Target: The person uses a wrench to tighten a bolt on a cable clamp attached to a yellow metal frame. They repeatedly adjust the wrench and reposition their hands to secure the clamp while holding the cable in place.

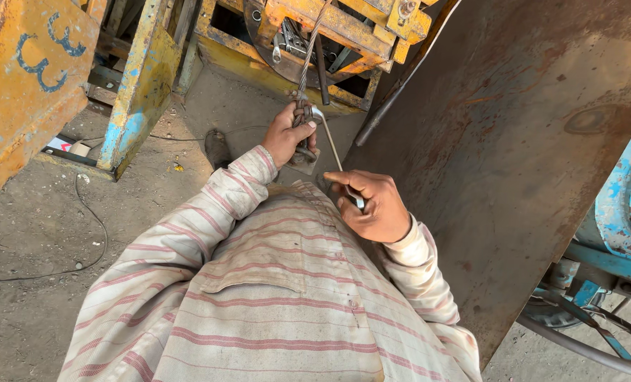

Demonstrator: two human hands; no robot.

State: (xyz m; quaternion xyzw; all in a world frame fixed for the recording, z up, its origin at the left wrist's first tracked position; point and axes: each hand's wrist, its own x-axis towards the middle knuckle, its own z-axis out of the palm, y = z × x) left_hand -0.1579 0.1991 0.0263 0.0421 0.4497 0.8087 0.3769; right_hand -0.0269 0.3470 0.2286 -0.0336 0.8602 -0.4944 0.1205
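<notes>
— What is the left hand closed around?

— A twisted steel cable, grey and stranded, running taut and nearly upright from above. At its lower end sits a metal clamp, dull and grimy, just under that grip.

— And the right hand?

— It pinches a thin metal rod, pale and straight, slanting from the fingers up-left to meet the clamp. Its lower tip shows shiny between the fingers.
</notes>
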